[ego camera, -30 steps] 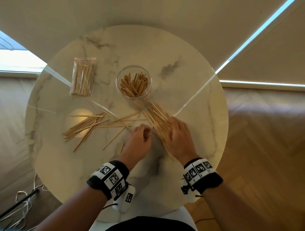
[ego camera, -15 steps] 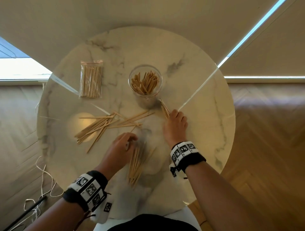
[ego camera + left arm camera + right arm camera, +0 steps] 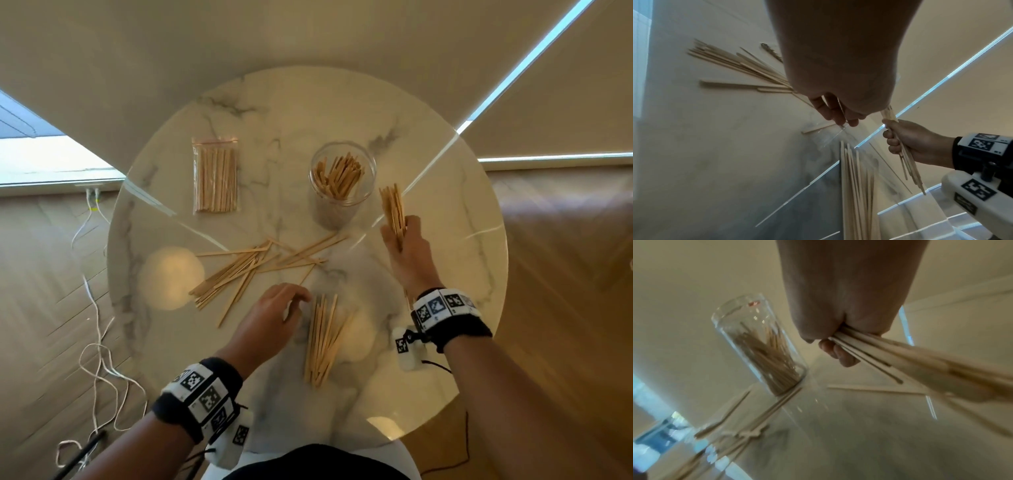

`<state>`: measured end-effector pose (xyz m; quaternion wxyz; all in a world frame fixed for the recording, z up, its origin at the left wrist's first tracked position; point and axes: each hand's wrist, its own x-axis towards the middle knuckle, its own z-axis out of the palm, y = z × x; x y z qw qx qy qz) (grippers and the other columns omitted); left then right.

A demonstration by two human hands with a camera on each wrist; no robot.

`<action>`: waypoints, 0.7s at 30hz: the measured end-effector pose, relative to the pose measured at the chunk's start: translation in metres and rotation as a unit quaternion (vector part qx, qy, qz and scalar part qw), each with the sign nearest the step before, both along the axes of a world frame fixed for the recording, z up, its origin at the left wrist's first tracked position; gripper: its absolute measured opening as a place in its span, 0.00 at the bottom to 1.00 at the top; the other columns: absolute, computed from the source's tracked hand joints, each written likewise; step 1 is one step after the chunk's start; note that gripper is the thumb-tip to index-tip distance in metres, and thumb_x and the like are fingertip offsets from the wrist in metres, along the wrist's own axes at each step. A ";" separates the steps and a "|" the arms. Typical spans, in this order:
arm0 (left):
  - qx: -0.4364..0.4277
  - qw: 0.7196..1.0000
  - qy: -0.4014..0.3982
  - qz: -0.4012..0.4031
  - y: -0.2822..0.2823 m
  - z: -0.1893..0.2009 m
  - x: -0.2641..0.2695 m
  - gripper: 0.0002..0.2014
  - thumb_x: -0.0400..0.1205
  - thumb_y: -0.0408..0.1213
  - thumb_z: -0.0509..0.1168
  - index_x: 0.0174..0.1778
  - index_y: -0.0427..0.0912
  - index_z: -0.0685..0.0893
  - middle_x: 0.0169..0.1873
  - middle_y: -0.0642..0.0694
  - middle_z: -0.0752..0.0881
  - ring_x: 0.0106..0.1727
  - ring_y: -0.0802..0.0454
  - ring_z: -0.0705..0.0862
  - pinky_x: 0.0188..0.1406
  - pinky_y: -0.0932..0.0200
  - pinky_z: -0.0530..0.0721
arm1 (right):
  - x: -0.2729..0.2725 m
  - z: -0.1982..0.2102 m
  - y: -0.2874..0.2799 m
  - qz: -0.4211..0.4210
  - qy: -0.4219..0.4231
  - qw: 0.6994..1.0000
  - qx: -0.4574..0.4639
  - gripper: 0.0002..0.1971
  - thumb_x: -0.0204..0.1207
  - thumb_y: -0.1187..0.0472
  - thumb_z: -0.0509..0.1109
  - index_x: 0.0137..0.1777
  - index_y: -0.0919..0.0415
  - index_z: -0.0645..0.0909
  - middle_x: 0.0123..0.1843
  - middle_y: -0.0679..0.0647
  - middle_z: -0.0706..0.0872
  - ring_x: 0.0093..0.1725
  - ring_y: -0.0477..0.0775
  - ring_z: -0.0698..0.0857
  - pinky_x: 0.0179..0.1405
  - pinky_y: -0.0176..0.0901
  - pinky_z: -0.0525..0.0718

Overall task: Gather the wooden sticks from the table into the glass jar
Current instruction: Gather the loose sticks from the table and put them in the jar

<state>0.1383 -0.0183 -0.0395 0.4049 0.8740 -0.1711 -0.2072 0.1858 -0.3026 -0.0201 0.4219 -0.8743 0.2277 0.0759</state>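
Right hand (image 3: pixel 404 250) grips a bundle (image 3: pixel 393 209) of sticks, upright, just right of the jar (image 3: pixel 342 178); the mouth lies up and left. Left hand (image 3: pixel 274 315), loosely curled and empty, hovers beside the near pile (image 3: pixel 322 339).

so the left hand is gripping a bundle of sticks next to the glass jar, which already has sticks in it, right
Not quite: the right hand grips the bundle of sticks beside the glass jar, which does hold sticks. The head view shows it; the left hand holds no bundle.
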 end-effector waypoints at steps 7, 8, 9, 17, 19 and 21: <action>-0.110 0.993 -0.050 0.000 -0.036 0.023 0.026 0.08 0.88 0.41 0.63 0.61 0.49 0.84 0.57 0.56 0.86 0.59 0.64 0.83 0.62 0.62 0.83 | -0.004 0.025 0.007 -0.218 -0.074 0.942 0.245 0.19 0.79 0.43 0.75 0.38 0.54 0.74 0.25 0.49 0.76 0.22 0.51 0.74 0.24 0.47 0.76; -0.124 0.991 -0.055 0.002 -0.043 0.026 0.027 0.09 0.89 0.43 0.63 0.62 0.47 0.83 0.58 0.55 0.85 0.61 0.64 0.82 0.63 0.62 0.82 | -0.004 0.032 0.010 -0.271 -0.096 0.909 0.303 0.16 0.81 0.48 0.75 0.39 0.55 0.75 0.25 0.49 0.74 0.21 0.50 0.72 0.22 0.44 0.74; -0.138 0.989 -0.058 0.004 -0.050 0.030 0.027 0.13 0.89 0.48 0.62 0.65 0.46 0.82 0.61 0.54 0.84 0.64 0.64 0.81 0.66 0.61 0.81 | -0.003 0.041 0.013 -0.319 -0.115 0.868 0.363 0.14 0.82 0.52 0.75 0.40 0.55 0.75 0.25 0.49 0.73 0.21 0.48 0.71 0.20 0.42 0.73; -0.292 0.944 -0.144 0.054 -0.108 0.062 0.016 0.31 0.90 0.59 0.50 0.73 0.33 0.75 0.71 0.39 0.80 0.75 0.43 0.79 0.77 0.49 0.75 | -0.021 0.070 0.072 -0.418 -0.071 0.703 0.571 0.21 0.83 0.56 0.70 0.30 0.53 0.66 0.21 0.48 0.63 0.18 0.47 0.62 0.17 0.39 0.64; -0.295 0.943 -0.149 0.044 -0.109 0.065 0.016 0.30 0.91 0.58 0.50 0.72 0.33 0.76 0.69 0.39 0.82 0.74 0.43 0.80 0.75 0.47 0.76 | -0.025 0.072 0.073 -0.408 -0.053 0.696 0.588 0.22 0.83 0.55 0.70 0.29 0.53 0.65 0.21 0.48 0.61 0.18 0.47 0.61 0.17 0.39 0.64; -0.290 0.945 -0.149 0.026 -0.100 0.066 0.020 0.32 0.90 0.59 0.50 0.72 0.31 0.76 0.69 0.37 0.82 0.73 0.42 0.81 0.74 0.46 0.77 | -0.025 0.074 0.064 -0.388 -0.034 0.704 0.594 0.22 0.83 0.56 0.69 0.29 0.52 0.65 0.21 0.47 0.61 0.17 0.46 0.60 0.16 0.38 0.63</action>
